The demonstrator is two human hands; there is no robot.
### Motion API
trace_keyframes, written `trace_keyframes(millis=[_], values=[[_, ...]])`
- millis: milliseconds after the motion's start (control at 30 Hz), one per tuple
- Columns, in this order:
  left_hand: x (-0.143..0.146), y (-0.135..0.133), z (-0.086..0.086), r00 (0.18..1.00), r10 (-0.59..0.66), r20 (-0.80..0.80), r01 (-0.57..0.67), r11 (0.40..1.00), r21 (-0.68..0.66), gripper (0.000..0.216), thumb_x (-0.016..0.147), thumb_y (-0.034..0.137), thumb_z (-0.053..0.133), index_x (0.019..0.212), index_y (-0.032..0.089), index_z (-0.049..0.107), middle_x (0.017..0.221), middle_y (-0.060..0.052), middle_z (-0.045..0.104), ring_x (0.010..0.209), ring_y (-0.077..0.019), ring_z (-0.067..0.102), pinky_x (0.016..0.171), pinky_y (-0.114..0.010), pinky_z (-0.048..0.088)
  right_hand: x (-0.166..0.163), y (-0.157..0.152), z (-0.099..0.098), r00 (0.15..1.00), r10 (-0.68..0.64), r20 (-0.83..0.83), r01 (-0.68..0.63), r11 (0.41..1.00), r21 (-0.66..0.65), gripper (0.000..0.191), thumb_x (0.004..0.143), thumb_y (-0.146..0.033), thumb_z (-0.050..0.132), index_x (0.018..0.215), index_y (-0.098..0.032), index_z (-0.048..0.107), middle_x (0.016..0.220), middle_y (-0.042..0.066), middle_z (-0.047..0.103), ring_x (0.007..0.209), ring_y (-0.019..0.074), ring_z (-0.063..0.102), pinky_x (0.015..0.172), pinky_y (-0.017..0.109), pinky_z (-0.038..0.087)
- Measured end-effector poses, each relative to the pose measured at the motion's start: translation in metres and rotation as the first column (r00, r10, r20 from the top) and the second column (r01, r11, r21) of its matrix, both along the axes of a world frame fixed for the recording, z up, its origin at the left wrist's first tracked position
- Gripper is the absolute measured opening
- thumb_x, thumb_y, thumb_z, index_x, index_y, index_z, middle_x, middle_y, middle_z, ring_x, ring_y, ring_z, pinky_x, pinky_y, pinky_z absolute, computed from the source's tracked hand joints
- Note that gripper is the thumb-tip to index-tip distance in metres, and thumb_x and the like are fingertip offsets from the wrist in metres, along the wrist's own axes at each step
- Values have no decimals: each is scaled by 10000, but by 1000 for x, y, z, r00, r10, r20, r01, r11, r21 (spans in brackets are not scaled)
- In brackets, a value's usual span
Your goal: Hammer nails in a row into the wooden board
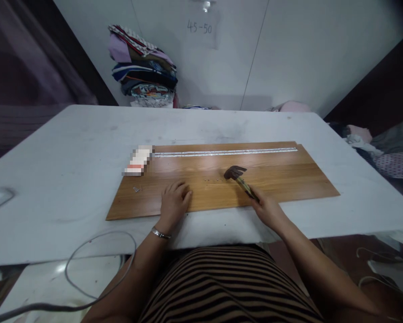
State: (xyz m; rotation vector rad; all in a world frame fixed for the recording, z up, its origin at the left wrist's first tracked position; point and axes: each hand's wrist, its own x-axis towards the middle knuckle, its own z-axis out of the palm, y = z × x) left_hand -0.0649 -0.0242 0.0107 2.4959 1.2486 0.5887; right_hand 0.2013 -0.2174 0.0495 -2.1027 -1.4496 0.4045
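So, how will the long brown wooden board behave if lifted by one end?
The long brown wooden board looks thin, flat and rigid, so it probably stays stiff, perhaps sagging slightly. It may slide easily on the smooth white table, but the left hand resting on it likely steadies it.

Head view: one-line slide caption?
Right hand holds a hammer over a wooden board; left hand rests on it.

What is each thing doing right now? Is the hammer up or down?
wooden board, flat on the table.
hammer, held by its handle, head low over the board.
right hand, shut on the hammer.
left hand, open, resting on the board.
metal strip, straight along the board's far edge.
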Motion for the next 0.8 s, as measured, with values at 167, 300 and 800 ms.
trace_keyframes(millis=[167,300,800], values=[[0,0,1,1000,-3,-6,3,1000,-1,258,893,331,544,1071,207,684,1218,-91,646,1118,-271,560,996,-450,422,-1,0,0,1000,-4,4,4,999,37,469,866,-219,499,1328,-204,575,1153,126,723,1006,304,696,841,442,550],[0,0,2,1000,-1,-4,1,1000,0,258,892,337,544,1067,208,684,1218,-95,646,1127,-278,557,993,-458,421,-2,1,2,1000,-5,-2,5,999,32,471,850,-199,502,1312,-204,592,1136,125,729,998,315,698,825,447,559],[-1,0,1,1000,-8,3,8,1000,0,248,890,327,551,1065,205,679,1217,-85,649,1125,-273,563,992,-443,423,-2,2,3,1000,10,16,-10,1000,-3,453,859,-215,495,1299,-180,593,1139,134,727,996,317,698,821,439,557]])
